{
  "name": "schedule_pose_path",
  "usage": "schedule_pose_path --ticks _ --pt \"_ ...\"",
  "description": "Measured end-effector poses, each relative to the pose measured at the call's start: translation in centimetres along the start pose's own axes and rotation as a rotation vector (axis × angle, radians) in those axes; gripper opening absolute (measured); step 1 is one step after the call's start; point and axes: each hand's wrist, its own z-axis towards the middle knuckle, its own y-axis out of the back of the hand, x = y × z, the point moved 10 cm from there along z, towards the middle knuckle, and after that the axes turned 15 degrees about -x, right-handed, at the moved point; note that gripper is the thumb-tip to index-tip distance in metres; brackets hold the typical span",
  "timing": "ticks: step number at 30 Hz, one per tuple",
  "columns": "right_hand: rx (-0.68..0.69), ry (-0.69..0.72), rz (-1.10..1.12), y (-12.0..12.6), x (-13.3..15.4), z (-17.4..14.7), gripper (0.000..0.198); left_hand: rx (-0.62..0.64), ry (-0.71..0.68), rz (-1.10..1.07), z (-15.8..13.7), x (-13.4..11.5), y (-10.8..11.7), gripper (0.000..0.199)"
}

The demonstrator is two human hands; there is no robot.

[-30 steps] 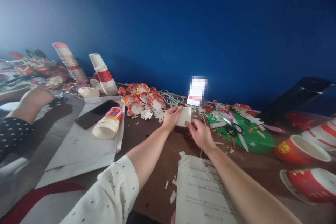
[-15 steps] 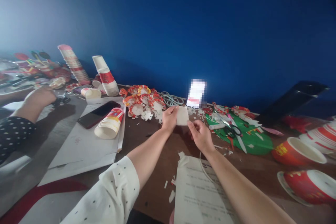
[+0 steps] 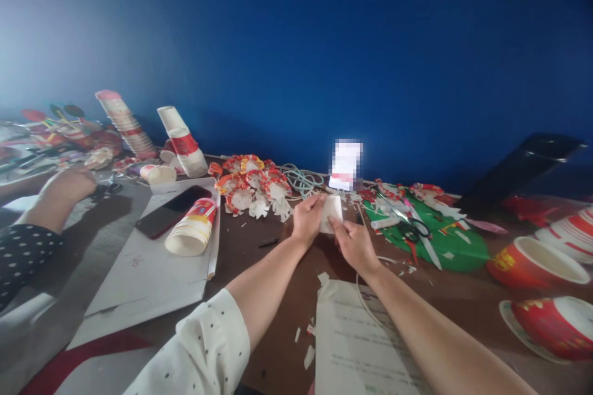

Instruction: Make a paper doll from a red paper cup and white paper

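Note:
A small piece of white paper is held up above the brown table, between my two hands. My left hand pinches its left side, the fingers closed on it. My right hand grips the lower right corner with thumb and fingers. Just left of my hands lies a heap of red, orange and white cut paper-cup flowers. To the right, scissors with black handles rest on a green sheet among paper scraps.
A lit phone stands against the blue wall. Paper cups and a dark phone lie on a white folder. Cup stacks stand behind. Red bowls are at right, a printed sheet in front. Another person's hand is at left.
My right hand has moved left and closed on the white paper's lower corner. The paper now looks narrower and turned. The view has shifted slightly.

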Motion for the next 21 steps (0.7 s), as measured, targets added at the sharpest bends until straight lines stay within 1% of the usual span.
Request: schedule_pose_path --ticks 3,5,7,9,12,18,21 --pt "0.002 -0.022 0.01 -0.1 -0.2 0.1 0.058 -0.02 0.026 -0.002 0.2 0.3 0.2 0.03" --pt "0.023 -0.073 0.037 -0.4 -0.8 0.1 0.057 -0.025 0.045 -0.008 0.4 0.6 0.4 0.03" --pt "0.062 -0.12 0.075 -0.8 -1.2 0.0 0.052 -0.03 0.042 -0.008 0.6 0.6 0.6 0.031" --pt "0.078 -0.132 0.126 -1.0 -1.2 -0.1 0.044 -0.038 0.016 0.007 0.7 0.4 0.8 0.033" --pt "0.028 -0.144 0.202 -0.6 -1.2 0.2 0.038 -0.015 -0.026 0.028 0.3 0.0 0.7 0.032" --pt "-0.097 -0.218 0.363 0.5 -2.7 1.0 0.036 0.116 -0.065 0.04 -1.1 0.0 -0.8 0.032" --pt "-0.131 -0.261 0.419 1.0 -3.2 1.2 0.036 0.177 -0.111 0.067 -1.6 -0.4 -1.3 0.031"
